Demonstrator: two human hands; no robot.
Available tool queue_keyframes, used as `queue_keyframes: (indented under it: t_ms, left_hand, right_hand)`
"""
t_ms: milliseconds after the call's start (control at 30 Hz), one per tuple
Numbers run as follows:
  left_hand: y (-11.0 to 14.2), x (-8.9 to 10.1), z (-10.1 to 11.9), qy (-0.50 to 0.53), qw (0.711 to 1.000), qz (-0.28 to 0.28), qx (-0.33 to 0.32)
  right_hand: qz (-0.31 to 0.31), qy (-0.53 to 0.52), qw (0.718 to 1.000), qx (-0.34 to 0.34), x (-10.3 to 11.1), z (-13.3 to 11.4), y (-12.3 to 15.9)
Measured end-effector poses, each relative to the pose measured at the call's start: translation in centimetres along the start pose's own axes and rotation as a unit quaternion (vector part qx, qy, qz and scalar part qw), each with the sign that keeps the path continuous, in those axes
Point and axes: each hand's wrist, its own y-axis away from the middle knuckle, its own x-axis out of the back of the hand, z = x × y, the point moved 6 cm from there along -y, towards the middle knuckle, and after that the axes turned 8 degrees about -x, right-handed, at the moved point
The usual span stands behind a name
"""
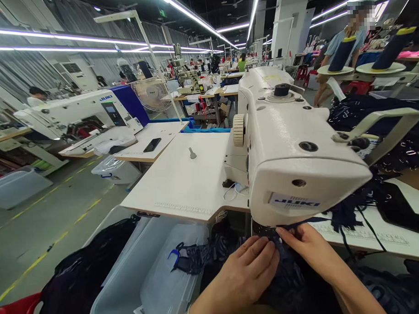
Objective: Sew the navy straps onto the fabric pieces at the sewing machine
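Observation:
Below the head of a white JUKI sewing machine [299,172], both hands work on dark navy fabric pieces [289,282] with straps. My left hand [246,270] has its fingers pressed together and curled onto the fabric, left of the needle area. Thumb and fingers of my right hand [302,243] pinch a fabric edge close under the machine head. The needle and presser foot are hidden behind the head and hands. A chain of navy pieces [195,258] with a bright blue end trails left over a clear plastic bin [131,274].
A small grey tool [192,153] lies on the white worktable [176,176]; a phone [152,145] rests farther left. Another phone [398,207] is at right, near heaped navy straps [377,133]. A second JUKI machine [80,111] stands left. A person [346,47] is at upper right.

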Motion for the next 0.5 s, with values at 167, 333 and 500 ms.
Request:
queue_keyframes:
  t_ms: [167,333,500]
  left_hand:
    - [0.11,-0.17,0.01,-0.006,1.0,-0.003,0.009]
    - [0.12,-0.81,0.01,0.002,1.0,-0.013,0.016]
    - [-0.65,-0.34,-0.62,0.041,0.998,-0.02,0.042]
  right_hand:
    - [-0.008,0.005,1.0,0.001,0.06,0.26,-0.19]
    - [-0.005,0.021,1.0,0.02,0.26,-0.02,-0.27]
    - [0.01,-0.013,0.999,0.037,0.55,-0.52,0.02]
